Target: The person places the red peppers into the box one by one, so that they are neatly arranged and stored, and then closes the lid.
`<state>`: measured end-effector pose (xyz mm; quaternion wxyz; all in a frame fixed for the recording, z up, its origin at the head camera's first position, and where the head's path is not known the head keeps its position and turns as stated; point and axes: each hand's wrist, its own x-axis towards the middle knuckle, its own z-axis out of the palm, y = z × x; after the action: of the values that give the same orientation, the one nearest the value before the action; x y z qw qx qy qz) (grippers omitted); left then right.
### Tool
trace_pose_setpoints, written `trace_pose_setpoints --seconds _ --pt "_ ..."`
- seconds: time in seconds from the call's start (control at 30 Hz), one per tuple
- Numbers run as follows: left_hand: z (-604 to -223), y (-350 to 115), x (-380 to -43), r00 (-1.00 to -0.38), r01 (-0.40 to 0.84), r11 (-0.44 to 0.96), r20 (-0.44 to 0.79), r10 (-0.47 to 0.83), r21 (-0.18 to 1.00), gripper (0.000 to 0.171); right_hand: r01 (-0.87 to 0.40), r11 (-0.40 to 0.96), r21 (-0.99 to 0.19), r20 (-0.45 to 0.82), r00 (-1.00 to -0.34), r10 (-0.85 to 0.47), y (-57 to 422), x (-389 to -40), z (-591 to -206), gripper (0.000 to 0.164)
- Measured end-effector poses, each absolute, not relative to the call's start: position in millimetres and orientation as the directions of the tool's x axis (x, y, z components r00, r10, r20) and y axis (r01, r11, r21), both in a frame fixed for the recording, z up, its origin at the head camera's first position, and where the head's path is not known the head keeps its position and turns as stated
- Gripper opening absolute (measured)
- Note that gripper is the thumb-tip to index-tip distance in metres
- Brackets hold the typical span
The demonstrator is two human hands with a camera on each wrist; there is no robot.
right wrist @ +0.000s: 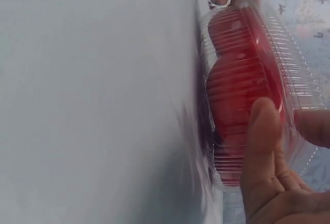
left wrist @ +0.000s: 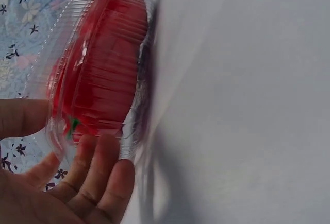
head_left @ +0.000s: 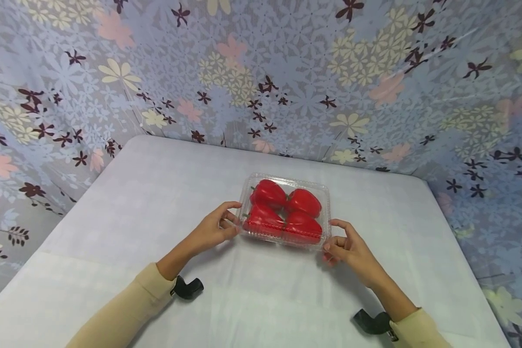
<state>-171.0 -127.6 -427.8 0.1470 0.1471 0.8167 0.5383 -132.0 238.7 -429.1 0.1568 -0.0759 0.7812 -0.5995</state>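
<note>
A clear plastic clamshell box (head_left: 283, 180) with its lid down lies on the white-covered table. Inside it, several red bell peppers (head_left: 303, 224) with green stems sit side by side. My left hand (head_left: 215, 227) holds the box's left end, thumb and fingers bent about its corner. At the opposite end, my right hand (head_left: 350, 249) grips the near right corner between thumb and fingers. In the left wrist view, fingertips press the ribbed side wall beside the peppers (left wrist: 105, 74). The right wrist view shows the thumb (right wrist: 264, 131) against the box's side, close over the tabletop.
White cloth covers the table (head_left: 178, 179). Behind and beside it hangs a floral-patterned fabric (head_left: 243, 72). Black wrist mounts (head_left: 189, 288) stick out at both beige sleeves (head_left: 130, 304).
</note>
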Motion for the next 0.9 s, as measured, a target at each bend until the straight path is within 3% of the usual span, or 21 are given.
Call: trace_pose_setpoints --seconds 0.17,0.47,0.9 --pt "-431.4 -126.2 -174.9 -0.883 -0.005 0.292 -0.141 0.448 0.957 0.058 0.114 0.197 -0.974 -0.175 -0.929 -0.326 236.9 -131.9 -430.6 0.066" --pt "-437.6 -126.3 -176.6 -0.856 -0.09 0.051 -0.103 0.506 0.995 0.059 0.156 0.107 -0.982 -0.184 -0.918 -0.351 238.4 -133.4 -434.7 0.063" --pt "-435.6 -118.2 -176.0 -0.898 -0.179 0.047 -0.183 0.399 0.983 0.06 0.175 0.064 -0.983 -0.186 -0.937 -0.295 235.4 -134.0 -433.2 0.061"
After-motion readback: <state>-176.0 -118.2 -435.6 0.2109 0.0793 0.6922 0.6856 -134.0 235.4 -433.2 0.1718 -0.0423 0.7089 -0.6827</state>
